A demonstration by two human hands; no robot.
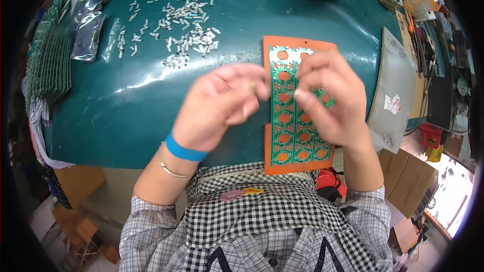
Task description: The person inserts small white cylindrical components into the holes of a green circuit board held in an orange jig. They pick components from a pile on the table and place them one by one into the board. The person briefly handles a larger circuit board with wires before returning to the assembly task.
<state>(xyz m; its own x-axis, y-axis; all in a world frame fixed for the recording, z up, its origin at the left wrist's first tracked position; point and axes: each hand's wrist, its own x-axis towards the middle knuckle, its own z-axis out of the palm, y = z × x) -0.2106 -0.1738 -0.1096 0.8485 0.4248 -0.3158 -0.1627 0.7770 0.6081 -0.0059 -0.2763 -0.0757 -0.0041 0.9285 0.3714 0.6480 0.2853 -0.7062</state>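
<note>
The green circuit panel with rows of round cut-outs lies on a flat orange plastic carrier tray at the centre right of the frame, just above the person's checked shirt. As far as can be seen, the round openings show bare orange through them and no small parts stand on the panel, so the filling work looks barely begun; the hands hide the upper middle rows, so that part cannot be judged.

The right hand rests on the panel's upper half, fingertips curled and pinched together on its surface; what they pinch, if anything, cannot be told. The left hand hovers at the panel's left edge, fingers closed on something small and pale, too blurred to name.

A scatter of small silver cylindrical components lies in the upper left, well apart from the tray, across open dark green table surface. That stretch offers free room. To the right, a grey board sits near the tray, and the table's front edge runs under the tray's lower end.
</note>
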